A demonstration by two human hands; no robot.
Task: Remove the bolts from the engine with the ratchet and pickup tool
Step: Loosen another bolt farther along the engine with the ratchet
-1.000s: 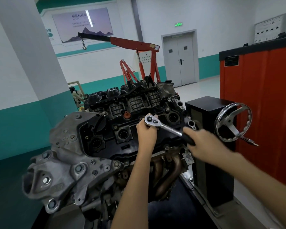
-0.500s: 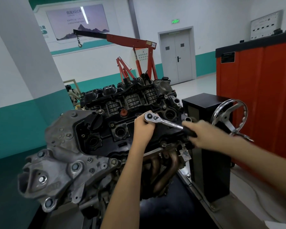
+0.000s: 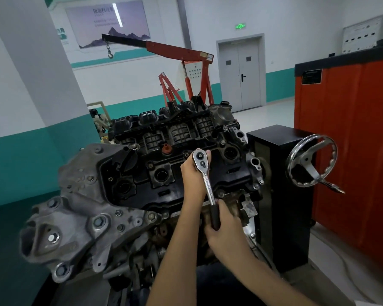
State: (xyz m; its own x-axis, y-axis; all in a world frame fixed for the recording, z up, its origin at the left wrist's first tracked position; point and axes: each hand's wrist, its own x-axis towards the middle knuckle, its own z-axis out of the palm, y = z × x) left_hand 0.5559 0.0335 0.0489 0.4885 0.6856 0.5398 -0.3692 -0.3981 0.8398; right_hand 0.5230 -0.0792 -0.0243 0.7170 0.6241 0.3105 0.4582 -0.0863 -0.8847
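Ratchet (image 3: 205, 173) polished chrome metal, matt black grip; engine (image 3: 142, 184) dull cast metal.

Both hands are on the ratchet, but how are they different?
The left hand cups the shiny round head of the ratchet, up against the black cover of the engine; the right hand grips the black handle end, lower and nearer the person. The left hand sits behind the tool; the right hand wraps round it. Both hold the same ratchet.

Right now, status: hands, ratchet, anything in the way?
Left hand holds the ratchet at its head, atop the engine; right hand grips its black handle. Handwheel off right, apart from both hands.
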